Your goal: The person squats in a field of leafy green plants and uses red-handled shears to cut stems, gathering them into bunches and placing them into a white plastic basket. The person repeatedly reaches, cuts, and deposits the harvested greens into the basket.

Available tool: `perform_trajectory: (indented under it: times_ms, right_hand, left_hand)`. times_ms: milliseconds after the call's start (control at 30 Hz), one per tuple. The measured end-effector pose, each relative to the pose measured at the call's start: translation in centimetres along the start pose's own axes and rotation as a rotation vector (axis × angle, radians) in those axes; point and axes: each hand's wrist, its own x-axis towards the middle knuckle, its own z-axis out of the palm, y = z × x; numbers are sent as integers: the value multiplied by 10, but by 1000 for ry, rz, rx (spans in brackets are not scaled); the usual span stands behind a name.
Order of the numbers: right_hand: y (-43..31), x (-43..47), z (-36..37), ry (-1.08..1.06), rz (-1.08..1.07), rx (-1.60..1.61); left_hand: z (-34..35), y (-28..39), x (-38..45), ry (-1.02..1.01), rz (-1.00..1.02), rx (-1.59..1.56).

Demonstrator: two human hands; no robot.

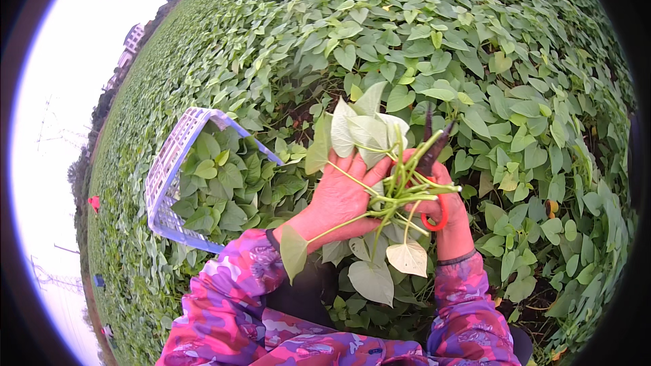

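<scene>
My left hand [343, 201] is closed around a bunch of cut leafy stems [396, 193], whose pale heart-shaped leaves spread above and below it. In my right hand [445, 203] are scissors [438, 213] with red handles, their dark blades pointing up and standing apart behind the stem ends. The stems partly cover the right fingers, so whether these also touch the bunch cannot be told. Left of my left hand, a pale purple-blue plastic basket [170, 178] lies tilted among the vines, with many green leaves [226, 178] inside it.
Dense low vines [508, 86] with heart-shaped leaves surround me. Bits of dark soil show between them at the lower right. Far left are a red object [94, 203] and a blue object [98, 280]; buildings [133, 38] stand beyond the field.
</scene>
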Motion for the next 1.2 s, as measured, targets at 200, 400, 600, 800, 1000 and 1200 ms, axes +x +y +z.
perform_trajectory:
  times_ms: [200, 400, 600, 800, 1000, 1200]
  right_hand:
    - [-23, -25, 33, 33, -9, -72]
    - [-36, -4, 45, 8, -65, -153]
    - [-3, 66, 109, -106, 187, -838]
    - [66, 189, 192, -382, -36, -1303]
    - [155, 255, 235, -352, -284, -1400]
    - [242, 206, 194, -850, 131, -1220]
  left_hand:
    - [3, 19, -28, -27, -186, -803]
    - [-29, -8, -112, 231, -294, -631]
    - [-47, -41, -215, 600, -443, -924]
    - [-48, -41, -272, 283, -680, -1038]
    - [-75, -76, -265, -15, -500, -868]
    - [-46, -144, -248, 69, -754, -1431]
